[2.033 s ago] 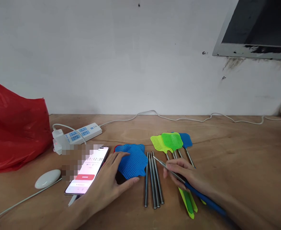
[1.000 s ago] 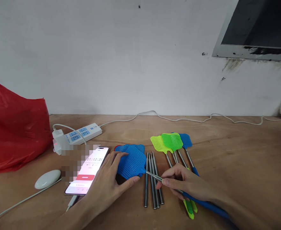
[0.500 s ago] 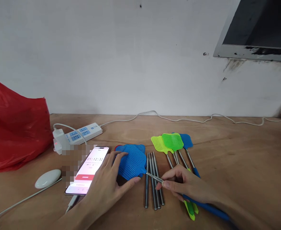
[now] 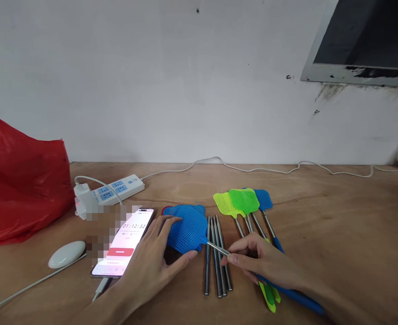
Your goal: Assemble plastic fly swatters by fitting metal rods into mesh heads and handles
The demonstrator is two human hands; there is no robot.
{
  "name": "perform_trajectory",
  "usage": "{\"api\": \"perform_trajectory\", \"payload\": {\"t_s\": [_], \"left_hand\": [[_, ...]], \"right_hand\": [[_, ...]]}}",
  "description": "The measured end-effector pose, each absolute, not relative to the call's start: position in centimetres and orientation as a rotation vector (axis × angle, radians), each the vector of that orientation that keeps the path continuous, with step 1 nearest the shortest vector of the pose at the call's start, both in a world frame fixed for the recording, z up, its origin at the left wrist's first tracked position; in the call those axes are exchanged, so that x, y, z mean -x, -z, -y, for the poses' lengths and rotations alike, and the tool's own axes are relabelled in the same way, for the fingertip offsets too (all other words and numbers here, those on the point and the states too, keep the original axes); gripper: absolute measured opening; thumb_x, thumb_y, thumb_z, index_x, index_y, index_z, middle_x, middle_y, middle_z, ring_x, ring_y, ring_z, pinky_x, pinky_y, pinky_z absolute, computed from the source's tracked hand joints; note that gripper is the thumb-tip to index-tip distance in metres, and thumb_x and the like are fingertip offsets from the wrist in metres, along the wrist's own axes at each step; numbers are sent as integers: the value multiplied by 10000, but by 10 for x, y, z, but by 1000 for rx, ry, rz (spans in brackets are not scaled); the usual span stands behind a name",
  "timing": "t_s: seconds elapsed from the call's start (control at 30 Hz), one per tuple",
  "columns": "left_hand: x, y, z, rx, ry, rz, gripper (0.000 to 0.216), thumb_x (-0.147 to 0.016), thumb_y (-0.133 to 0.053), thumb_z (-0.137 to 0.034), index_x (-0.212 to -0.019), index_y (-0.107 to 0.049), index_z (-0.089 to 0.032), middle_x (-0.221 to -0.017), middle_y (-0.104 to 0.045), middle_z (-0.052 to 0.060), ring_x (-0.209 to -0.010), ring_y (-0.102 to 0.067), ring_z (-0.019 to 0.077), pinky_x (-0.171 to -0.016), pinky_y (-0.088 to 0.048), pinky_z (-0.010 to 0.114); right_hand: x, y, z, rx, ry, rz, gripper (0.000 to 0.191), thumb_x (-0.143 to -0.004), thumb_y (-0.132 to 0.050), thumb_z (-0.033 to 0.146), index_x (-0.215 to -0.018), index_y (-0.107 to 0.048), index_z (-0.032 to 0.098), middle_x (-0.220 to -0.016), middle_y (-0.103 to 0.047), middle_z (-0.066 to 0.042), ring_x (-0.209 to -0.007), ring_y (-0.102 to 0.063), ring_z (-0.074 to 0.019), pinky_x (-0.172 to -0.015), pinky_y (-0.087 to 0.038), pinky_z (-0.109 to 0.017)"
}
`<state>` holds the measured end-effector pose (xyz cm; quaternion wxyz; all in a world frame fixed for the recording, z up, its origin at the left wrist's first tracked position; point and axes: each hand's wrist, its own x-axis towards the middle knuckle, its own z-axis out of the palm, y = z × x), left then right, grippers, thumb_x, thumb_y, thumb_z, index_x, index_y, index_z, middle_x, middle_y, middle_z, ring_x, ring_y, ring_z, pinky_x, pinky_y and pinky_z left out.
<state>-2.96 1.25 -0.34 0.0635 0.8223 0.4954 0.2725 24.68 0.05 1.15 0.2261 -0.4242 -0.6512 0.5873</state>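
A blue mesh fly swatter head (image 4: 190,228) lies over other heads, with a second blue mesh head (image 4: 173,210) and a red edge (image 4: 165,209) showing beneath. My left hand (image 4: 154,253) is curved around its left side, fingers on the mesh and thumb at the lower edge. In a pinch, my right hand (image 4: 256,259) holds a thin metal rod (image 4: 218,248) with a blue handle (image 4: 293,295). The rod's tip meets the neck of the blue head; how deep it sits I cannot tell. Between the hands lie several loose metal rods (image 4: 215,266).
Behind my right hand lie fly swatters with yellow-green (image 4: 226,204), green (image 4: 244,201) and blue (image 4: 264,198) heads. To the left are a lit phone (image 4: 126,243), a power strip (image 4: 127,187), a white oval object (image 4: 67,254) and a red bag (image 4: 25,189). A cable runs along the wall.
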Motion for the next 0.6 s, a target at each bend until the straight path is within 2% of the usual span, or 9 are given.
{"api": "perform_trajectory", "payload": {"t_s": [0.17, 0.33, 0.47, 0.6], "left_hand": [[30, 4, -13, -2393, -946, -1462, 416, -946, -553, -485, -1282, -478, -252, -1288, -590, 119, -1148, -589, 339, -903, -514, 514], [34, 10, -22, -2152, -1139, -1429, 452, -964, -533, -422, -1388, -465, -280, -1319, -609, 86, -1208, -575, 299, -971, -494, 484], [38, 12, -29, -1887, -1240, -1328, 450, -918, -588, -417, -1341, -572, -265, -1340, -620, 70, -1253, -568, 294, -1010, -498, 459], [37, 8, -31, -1672, -1189, -1201, 479, -875, -654, -427, -1310, -613, -232, -1228, -690, 65, -1169, -632, 292, -1000, -523, 451]], "right_hand": [[-250, -10, -4, 1193, -1529, 1762, 513, -866, -596, 592, -958, -786, 124, -415, -423, 75, -362, -315, -54, -399, -222, -201], [-250, -10, -4, 1191, -1507, 1782, 507, -865, -596, 602, -912, -787, 135, -413, -413, 75, -366, -313, -55, -399, -220, -202], [-249, -9, -3, 1181, -1504, 1818, 500, -878, -591, 600, -857, -782, 139, -413, -423, 70, -365, -318, -54, -401, -227, -200], [-250, -8, -3, 1180, -1515, 1826, 509, -873, -593, 611, -869, -780, 137, -414, -424, 71, -362, -339, -59, -399, -230, -198]]}}
